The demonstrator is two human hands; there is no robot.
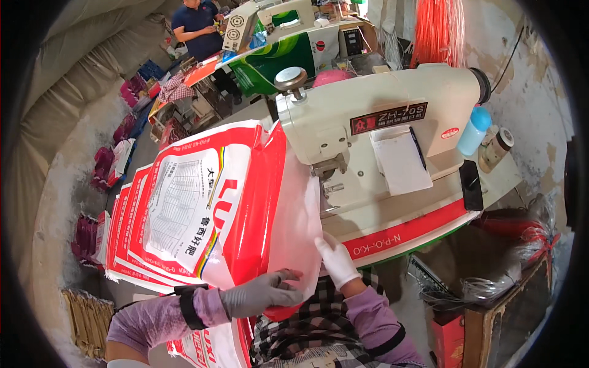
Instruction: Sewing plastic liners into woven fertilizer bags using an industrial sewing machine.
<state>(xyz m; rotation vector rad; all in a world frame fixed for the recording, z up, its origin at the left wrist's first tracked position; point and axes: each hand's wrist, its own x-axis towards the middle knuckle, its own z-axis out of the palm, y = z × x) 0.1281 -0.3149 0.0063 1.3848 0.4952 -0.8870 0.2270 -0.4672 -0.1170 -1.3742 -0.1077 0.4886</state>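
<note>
A red and white woven sack [248, 205] lies to the left of a cream sewing machine [331, 132]. Its pale, translucent edge [297, 211] runs up beside the machine's presser foot [330, 168]. My left hand [261, 294], in a grey glove, rests on the near end of this edge with its fingers apart. In a white glove, my right hand [337, 262] pinches the right border of the same sack, just in front of the machine table. The fingertips there are partly hidden by the material.
More sacks [126, 236] are stacked beneath and to the left. A notepad with a pen [402, 161], a phone [471, 186] and a blue bottle [474, 130] sit on the machine table [405, 230]. At the far left, a person [199, 30] stands near another machine. Clear strands [500, 285] hang at right.
</note>
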